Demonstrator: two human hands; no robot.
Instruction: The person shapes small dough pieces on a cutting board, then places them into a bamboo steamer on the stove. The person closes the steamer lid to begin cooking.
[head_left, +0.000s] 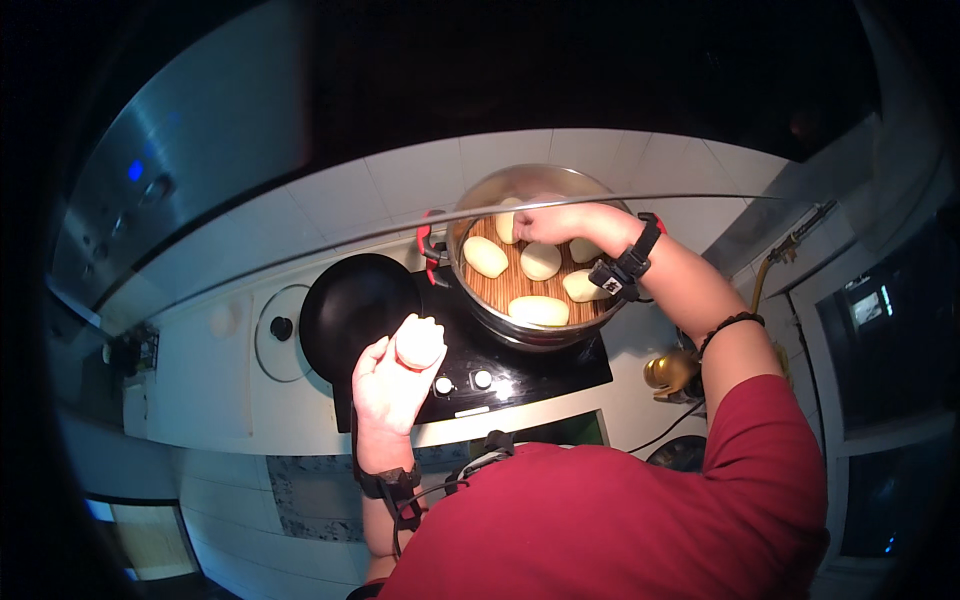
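A pale dough bun rests on the upturned palm of my left hand, its fingers curled up around it. My right hand reaches over the rim into a large steel steamer pot with red-trimmed handles. Its fingertips touch an oval dough bun near the pot's far wall; whether they grip it is not clear. Several more pale buns, among them a round one and an oval one, lie apart on the brown slatted steamer mat.
Under the pot is a black cooktop with knobs. To its left are a black wok and a glass lid. A bottle of yellow oil stands at right. A thin metal edge crosses the view above the counter.
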